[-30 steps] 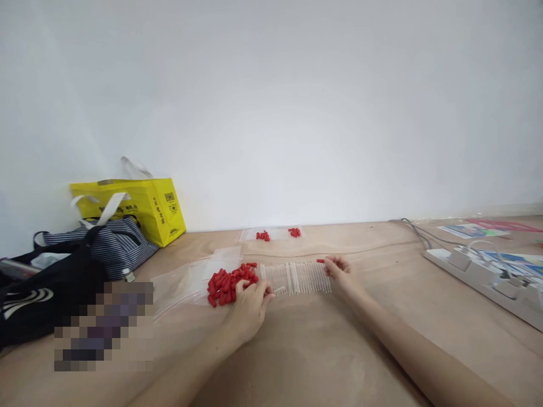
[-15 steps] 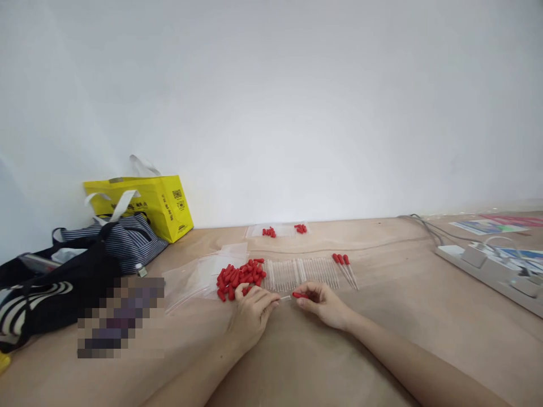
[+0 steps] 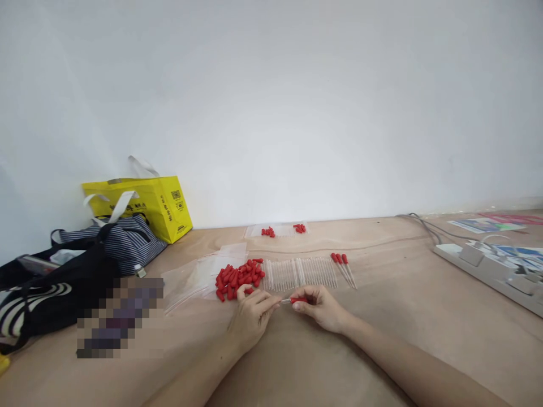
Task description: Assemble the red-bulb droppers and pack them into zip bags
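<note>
Between finger and thumb, my left hand (image 3: 253, 312) pinches a clear glass dropper tube (image 3: 285, 301). My right hand (image 3: 320, 308) grips a red rubber bulb (image 3: 299, 301), which meets the tube's right end. How far the tube sits inside the bulb I cannot tell. Just beyond my left hand lies a pile of loose red bulbs (image 3: 237, 277). A row of clear glass tubes (image 3: 299, 273) stretches to the right of the pile. Past the row rest three droppers (image 3: 344, 270) with red bulbs on their far ends.
Flat plastic bags (image 3: 190, 282) lie left of the pile. Against the wall is another clear bag (image 3: 283, 230) with red bulbs and tubes. A yellow bag (image 3: 169, 209), a striped bag (image 3: 131, 243) and a black bag (image 3: 80, 294) stand left. A power strip (image 3: 500, 265) is at right.
The red bulb in my right hand has moved left and slightly down against the tube's end; the gap between them has closed. My left hand has barely moved.
</note>
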The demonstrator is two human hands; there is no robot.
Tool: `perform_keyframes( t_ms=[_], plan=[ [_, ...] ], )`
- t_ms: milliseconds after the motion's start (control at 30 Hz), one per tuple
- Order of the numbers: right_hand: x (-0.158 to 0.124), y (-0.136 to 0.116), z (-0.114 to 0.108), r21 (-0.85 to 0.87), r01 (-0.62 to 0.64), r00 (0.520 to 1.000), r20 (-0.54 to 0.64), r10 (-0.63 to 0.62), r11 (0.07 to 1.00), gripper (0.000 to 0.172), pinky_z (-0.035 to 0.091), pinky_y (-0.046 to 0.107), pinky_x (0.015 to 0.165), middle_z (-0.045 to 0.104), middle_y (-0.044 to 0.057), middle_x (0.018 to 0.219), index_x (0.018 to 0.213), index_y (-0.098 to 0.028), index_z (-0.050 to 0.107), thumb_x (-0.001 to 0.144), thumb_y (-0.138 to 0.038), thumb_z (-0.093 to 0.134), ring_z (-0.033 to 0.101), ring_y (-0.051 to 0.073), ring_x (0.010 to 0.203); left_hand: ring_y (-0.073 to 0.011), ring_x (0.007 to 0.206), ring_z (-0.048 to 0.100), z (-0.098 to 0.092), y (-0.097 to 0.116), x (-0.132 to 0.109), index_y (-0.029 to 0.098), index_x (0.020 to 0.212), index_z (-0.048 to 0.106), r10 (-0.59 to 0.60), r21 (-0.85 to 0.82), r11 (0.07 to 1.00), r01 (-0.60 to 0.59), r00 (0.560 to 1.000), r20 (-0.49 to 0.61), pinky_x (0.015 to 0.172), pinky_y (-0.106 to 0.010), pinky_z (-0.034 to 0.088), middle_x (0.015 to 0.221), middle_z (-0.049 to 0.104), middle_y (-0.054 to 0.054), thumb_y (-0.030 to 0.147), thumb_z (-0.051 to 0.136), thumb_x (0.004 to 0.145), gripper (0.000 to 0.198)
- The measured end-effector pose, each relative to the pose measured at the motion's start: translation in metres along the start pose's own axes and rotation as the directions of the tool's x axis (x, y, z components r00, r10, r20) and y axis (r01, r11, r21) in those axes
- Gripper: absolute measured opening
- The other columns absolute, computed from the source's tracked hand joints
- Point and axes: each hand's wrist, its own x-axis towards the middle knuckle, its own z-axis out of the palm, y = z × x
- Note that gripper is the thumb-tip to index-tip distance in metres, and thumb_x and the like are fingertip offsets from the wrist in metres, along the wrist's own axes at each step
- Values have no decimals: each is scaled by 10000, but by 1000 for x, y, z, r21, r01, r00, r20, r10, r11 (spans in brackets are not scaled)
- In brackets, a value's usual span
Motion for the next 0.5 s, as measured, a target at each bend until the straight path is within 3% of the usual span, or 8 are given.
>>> perform_keyframes(
  t_ms=[267, 500],
  plan=[
    [-4, -1, 4, -81, 58, 995, -81, -65, 995, 225, 435, 242, 599, 654, 12, 705, 753, -195, 678, 663, -394, 622, 554, 130, 639, -113, 597, 531, 3, 3, -1, 226, 842, 615, 69, 22, 997, -68, 997, -31, 762, -340, 229, 641, 624, 29, 194, 401, 861, 217],
    [-11, -9, 5, -340, 157, 982, -43, -183, 927, 147, 424, 240, 610, 644, 17, 700, 748, -188, 664, 722, -292, 565, 552, 133, 647, -117, 577, 507, 0, 7, -2, 204, 807, 599, 114, 66, 991, -114, 993, 2, 730, -331, 229, 601, 592, 24, 158, 384, 848, 223]
  ],
)
